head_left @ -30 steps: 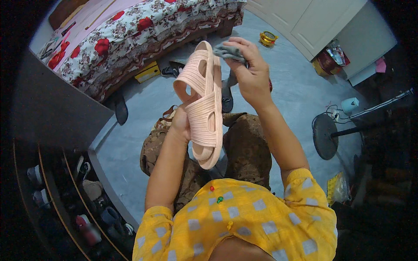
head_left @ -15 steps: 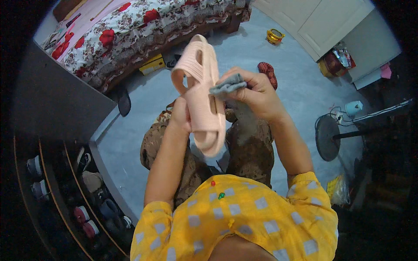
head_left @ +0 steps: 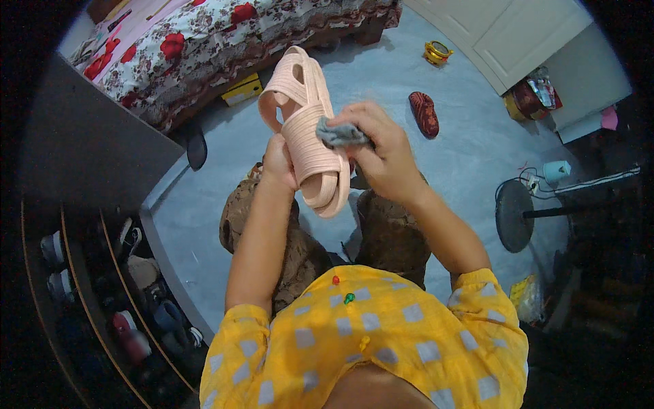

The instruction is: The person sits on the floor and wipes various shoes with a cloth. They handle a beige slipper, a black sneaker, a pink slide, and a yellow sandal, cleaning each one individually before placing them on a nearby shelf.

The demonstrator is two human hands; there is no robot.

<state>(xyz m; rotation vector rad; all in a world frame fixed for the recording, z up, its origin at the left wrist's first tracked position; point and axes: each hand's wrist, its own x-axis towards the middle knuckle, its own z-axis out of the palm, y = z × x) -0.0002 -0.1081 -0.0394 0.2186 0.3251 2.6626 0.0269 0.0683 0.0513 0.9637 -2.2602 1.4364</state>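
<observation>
Pale pink ribbed slide sandal (head_left: 310, 144) held tilted above brown patterned trousers (head_left: 253, 213), left hand (head_left: 280, 161) gripping its side — fingers partly hidden behind it — right hand (head_left: 385, 146) with fingers pinched closed on bunched grey cloth (head_left: 336, 133), cloth against the sandal's strap

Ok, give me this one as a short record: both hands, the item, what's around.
Left hand: grips pale pink sandal by its left side
Right hand: holds grey cloth, apparently against the sandal's right side
Floor: dark red patterned shoe, gold-coloured container
Background: floral bed cover
</observation>
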